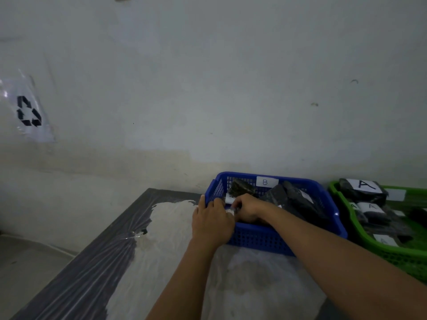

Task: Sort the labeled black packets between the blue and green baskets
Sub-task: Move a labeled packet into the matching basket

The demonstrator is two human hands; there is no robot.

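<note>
Both hands meet at the blue basket's near-left corner: left hand (211, 221) lies over the rim, fingers curled on a small pale item, identity unclear; right hand (248, 210) reaches inside, fingers curled round that item. Blue basket (277, 241), tag "B", holds about four black packets (298, 202), long axes toward 11 o'clock. Green basket (392, 252) at 3 o'clock holds several "A" packets (364, 189). Two baskets on plastic-covered desk (161, 262) against stained wall (208, 88).

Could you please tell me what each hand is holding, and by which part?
Both hands, left hand and right hand, pinch something pale at the blue basket's near-left corner; what it is cannot be told.
</note>
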